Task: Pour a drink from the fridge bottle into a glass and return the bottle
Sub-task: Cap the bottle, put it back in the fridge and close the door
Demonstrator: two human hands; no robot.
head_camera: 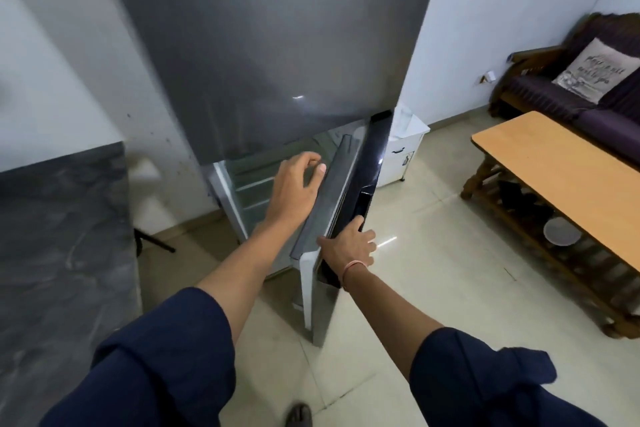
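Observation:
A tall grey fridge (263,45) stands ahead of me, its upper door closed. The lower fridge door (349,191) is swung partly out towards me. My right hand (349,246) grips the door's outer edge at the dark recessed handle. Reaching into the gap, my left hand (294,184) hovers with fingers apart near the top inner edge of the door and holds nothing. Pale fridge shelves (249,184) show inside. No bottle or glass is visible.
A dark marble counter (62,253) runs along the left. A wooden table (561,177) stands at the right, with a purple sofa (568,94) and cushion behind it. A small white cabinet (401,156) sits beside the fridge. A tripod leg (156,243) rests on the tiled floor.

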